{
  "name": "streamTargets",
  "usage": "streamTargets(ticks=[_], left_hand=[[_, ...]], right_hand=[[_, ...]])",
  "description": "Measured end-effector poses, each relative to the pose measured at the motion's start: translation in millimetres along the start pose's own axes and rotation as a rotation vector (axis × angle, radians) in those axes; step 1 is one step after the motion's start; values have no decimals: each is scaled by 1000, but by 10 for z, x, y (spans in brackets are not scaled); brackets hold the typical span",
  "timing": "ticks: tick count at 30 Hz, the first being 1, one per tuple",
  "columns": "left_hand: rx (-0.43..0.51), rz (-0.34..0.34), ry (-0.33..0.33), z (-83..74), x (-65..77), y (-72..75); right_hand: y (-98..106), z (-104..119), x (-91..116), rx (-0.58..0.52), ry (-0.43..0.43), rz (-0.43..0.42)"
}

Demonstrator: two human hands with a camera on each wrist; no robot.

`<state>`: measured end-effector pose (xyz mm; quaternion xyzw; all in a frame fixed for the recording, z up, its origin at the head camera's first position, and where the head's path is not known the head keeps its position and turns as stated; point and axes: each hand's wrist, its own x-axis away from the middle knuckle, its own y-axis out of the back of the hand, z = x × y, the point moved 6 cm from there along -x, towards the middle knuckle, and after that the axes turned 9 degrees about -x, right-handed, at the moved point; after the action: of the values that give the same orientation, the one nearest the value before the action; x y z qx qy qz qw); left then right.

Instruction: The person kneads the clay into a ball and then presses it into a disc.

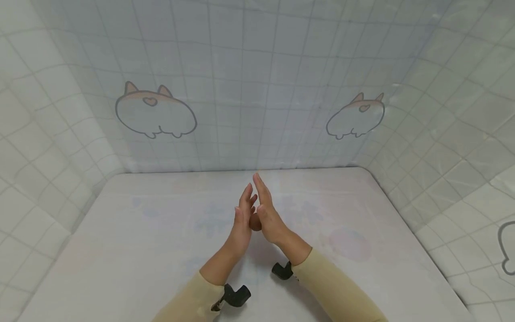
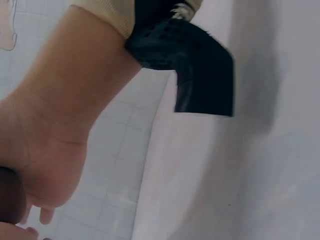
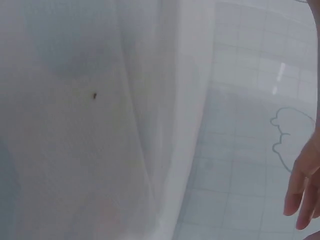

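Between the two palms sits a small round brown ball, partly covered by the hands. My left hand presses on its left side, fingers pointing forward and mostly straight. From the other side my right hand presses against it, its fingers stretched out and leaning toward the left hand. The left wrist view has part of the dark ball at its left edge, against a palm. Along the right edge of the right wrist view, only part of a hand with extended fingers shows.
Under the hands lies a white table surface with faint pastel prints. Grid-patterned curtains with cartoon animal drawings enclose the back and both sides. Black wrist camera mounts stick out from the beige sleeves.
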<state>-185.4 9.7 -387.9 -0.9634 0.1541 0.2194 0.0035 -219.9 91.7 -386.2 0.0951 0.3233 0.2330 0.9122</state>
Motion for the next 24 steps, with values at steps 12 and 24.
streamTargets(ticks=[12, 24], left_hand=[[-85, -177, -55, -101, -78, 187], [-229, -134, 170, 179, -56, 234]], right_hand=[[-163, -49, 87, -94, -80, 68], [-279, 226, 191, -114, 90, 54]])
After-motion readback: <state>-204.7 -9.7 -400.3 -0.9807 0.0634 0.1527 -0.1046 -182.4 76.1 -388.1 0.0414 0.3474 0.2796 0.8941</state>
